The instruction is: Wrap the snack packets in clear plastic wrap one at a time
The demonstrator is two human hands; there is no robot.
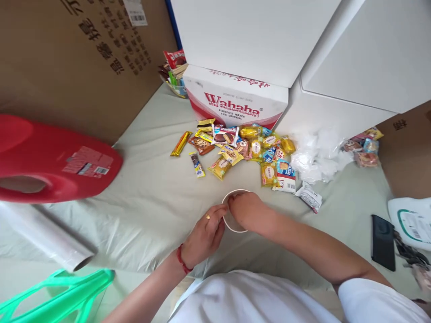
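Where our two hands meet: a white-rimmed cup [231,224] on the pale green cloth [151,202], just short of the snack packets [256,146]; its round mouth faces our view; we cannot tell whether it sits level
Left hand [205,231]: fingers curled against the cup's left side, at the rim; we read this as a closed hold on the cup; a red bracelet [182,260] circles the wrist, and a gold-coloured ring [208,216] sits on one finger
Right hand [247,210]: reaches into the cup's mouth from the right; fingers folded, tips largely hidden; we cannot tell how far they are parted, or whether they have hold of anything
Packets: a loose spread beyond the cup, many in yellow wrappers; we note a chocolate-pie packet [225,135] among them and a silver-grey packet [309,197] at the near right edge
Wahaha carton [235,103]: directly behind the packets, white and red
White plastic [313,157]: crumpled, beside the yellow wrappers on their right
Our left: a red jug [57,161]; a pale roll [47,235] near it; a bright green plastic frame [67,291] nearest us
Our right: a dark phone [383,242] beside a white container [412,223]
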